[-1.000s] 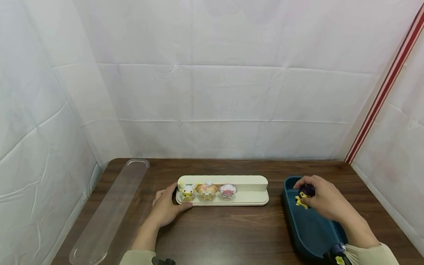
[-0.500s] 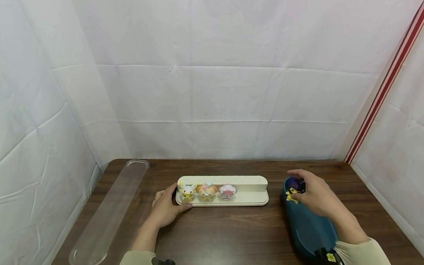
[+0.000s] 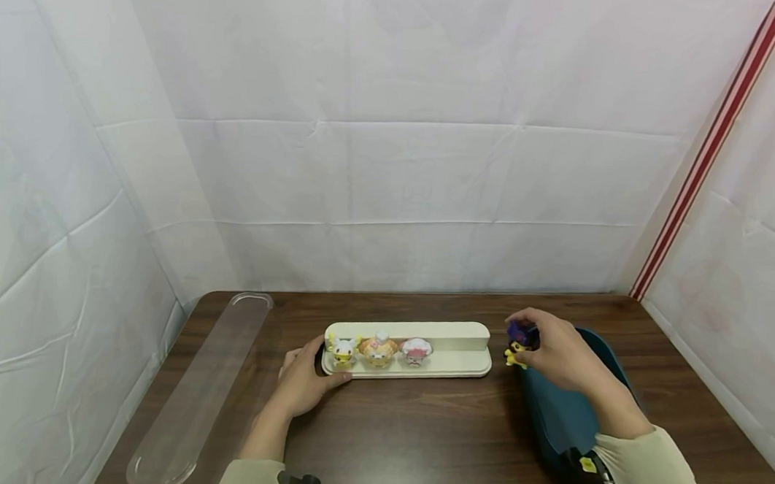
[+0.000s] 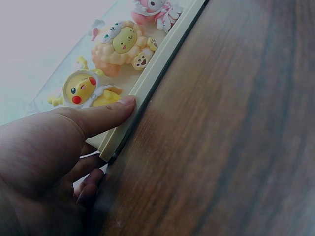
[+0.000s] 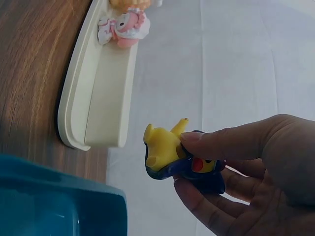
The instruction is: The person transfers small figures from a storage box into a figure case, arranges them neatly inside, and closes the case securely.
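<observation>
Over on my far left lies one clear lid (image 3: 198, 389), lengthwise on the table (image 3: 417, 433). My left hand (image 3: 304, 380) grips the cream tray's (image 3: 461, 348) left end, thumb curled over its front rim. Three figures (image 3: 378, 349) stand in a row, the tray's long axis running left-right. Just right of its bare end, my right hand (image 3: 555, 353) pinches one yellow-and-purple figure (image 3: 519, 344) in the air, above the blue bin's (image 3: 565, 419) near edge.
</observation>
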